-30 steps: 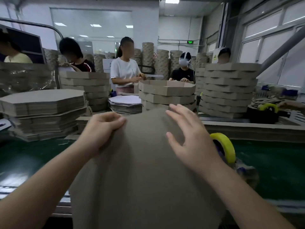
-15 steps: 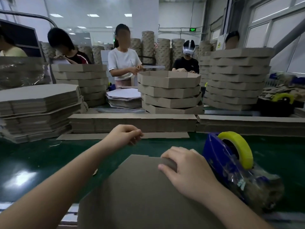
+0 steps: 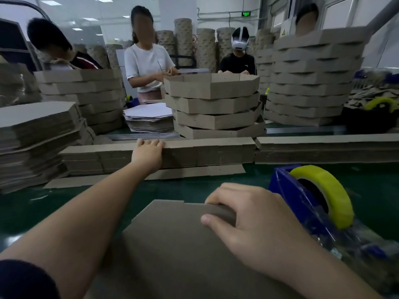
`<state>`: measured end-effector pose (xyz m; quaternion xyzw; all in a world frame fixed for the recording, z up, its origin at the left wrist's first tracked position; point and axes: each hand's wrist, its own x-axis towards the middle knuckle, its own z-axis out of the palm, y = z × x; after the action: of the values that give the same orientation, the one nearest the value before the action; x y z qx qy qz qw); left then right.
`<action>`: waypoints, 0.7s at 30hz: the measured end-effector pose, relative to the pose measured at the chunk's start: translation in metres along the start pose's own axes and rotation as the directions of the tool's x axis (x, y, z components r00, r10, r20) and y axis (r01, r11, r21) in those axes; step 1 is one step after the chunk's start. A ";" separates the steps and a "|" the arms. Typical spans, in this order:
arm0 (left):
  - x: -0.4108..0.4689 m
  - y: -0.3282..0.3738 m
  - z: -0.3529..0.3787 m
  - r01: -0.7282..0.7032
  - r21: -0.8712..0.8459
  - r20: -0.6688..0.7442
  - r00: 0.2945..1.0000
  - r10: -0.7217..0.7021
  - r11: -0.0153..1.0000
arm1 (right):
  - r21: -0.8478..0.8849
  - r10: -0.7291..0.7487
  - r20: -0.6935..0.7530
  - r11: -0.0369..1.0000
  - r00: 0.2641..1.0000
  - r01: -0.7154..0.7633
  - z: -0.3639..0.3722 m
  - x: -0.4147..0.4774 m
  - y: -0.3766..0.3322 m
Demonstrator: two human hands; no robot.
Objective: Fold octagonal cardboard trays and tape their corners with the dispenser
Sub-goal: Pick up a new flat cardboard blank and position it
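The flat cardboard sheet (image 3: 172,244) is being held in the lower centre of the frame, on the green work surface (image 3: 194,190). Its far edge is being gripped by the right hand (image 3: 254,223): the fingers are curled over that edge and the thumb is being pressed on the top face.

The left hand (image 3: 149,152) is being held at mid-frame, where the stack of cardboard strips (image 3: 205,152) is being grasped. The fingers are hooked over the top of the stack and the fingertips are hidden behind it.

The tape dispenser (image 3: 291,197), blue and loaded with a yellow tape roll (image 3: 328,186), is lying at the lower right, just beside the right hand. Whether it is being touched cannot be told.

Folded octagonal trays (image 3: 213,104) are stacked behind the strips in the upper centre, and a taller tray stack (image 3: 313,83) is standing at the upper right. Flat blanks (image 3: 32,134) are piled at the left edge. Other persons are standing behind the stacks along the top of the frame.
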<state>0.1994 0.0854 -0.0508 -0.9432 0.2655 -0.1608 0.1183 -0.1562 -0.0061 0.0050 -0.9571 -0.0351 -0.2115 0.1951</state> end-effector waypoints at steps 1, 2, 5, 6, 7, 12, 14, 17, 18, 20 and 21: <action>0.001 0.001 0.000 -0.004 0.058 -0.036 0.999 0.006 0.998 | 0.002 0.003 0.002 1.000 1.000 -0.003 0.000 0.001 0.001; 0.001 0.001 -0.001 -0.015 0.104 -0.063 0.998 0.022 0.995 | 0.006 0.005 -0.002 1.000 1.000 -0.005 0.000 0.001 0.002; 0.001 -0.003 -0.005 -0.077 0.195 -0.083 0.992 0.095 0.978 | 0.008 0.006 -0.018 1.000 1.000 -0.006 0.002 0.002 0.004; -0.001 -0.005 -0.007 -0.098 0.220 -0.083 0.989 0.119 0.970 | 0.010 0.007 -0.025 1.000 1.000 -0.007 0.003 0.001 0.004; -0.004 -0.007 -0.009 -0.113 0.238 -0.087 0.987 0.137 0.965 | 0.011 0.009 -0.029 1.000 1.000 -0.009 0.003 0.001 0.004; -0.030 -0.016 -0.025 -0.114 0.265 -0.260 0.948 0.184 0.957 | 0.017 0.021 -0.015 1.000 1.000 -0.021 0.002 0.000 0.003; -0.043 -0.020 -0.042 -0.170 0.190 -0.376 0.898 0.231 0.967 | 0.019 0.025 -0.010 1.000 1.000 -0.024 0.002 -0.003 0.002; -0.070 -0.020 -0.077 -0.257 0.050 -0.470 0.847 0.250 0.965 | 0.004 0.019 0.010 1.000 1.000 -0.019 0.005 -0.011 -0.007; -0.079 -0.019 -0.088 -0.267 -0.009 -0.511 0.830 0.225 0.964 | -0.005 0.010 0.018 1.000 1.000 -0.010 0.007 -0.015 -0.010; -0.098 -0.014 -0.108 -0.286 -0.150 -0.598 0.789 0.143 0.947 | -0.023 -0.005 0.047 1.000 0.999 0.006 0.011 -0.022 -0.016; -0.108 -0.011 -0.117 -0.303 -0.222 -0.635 0.766 0.098 0.927 | -0.036 -0.014 0.060 0.999 0.998 0.016 0.013 -0.026 -0.018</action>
<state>0.0743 0.1371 0.0344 -0.8115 0.4116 -0.4005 -0.1080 -0.1771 0.0165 -0.0103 -0.9661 -0.0444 -0.1849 0.1747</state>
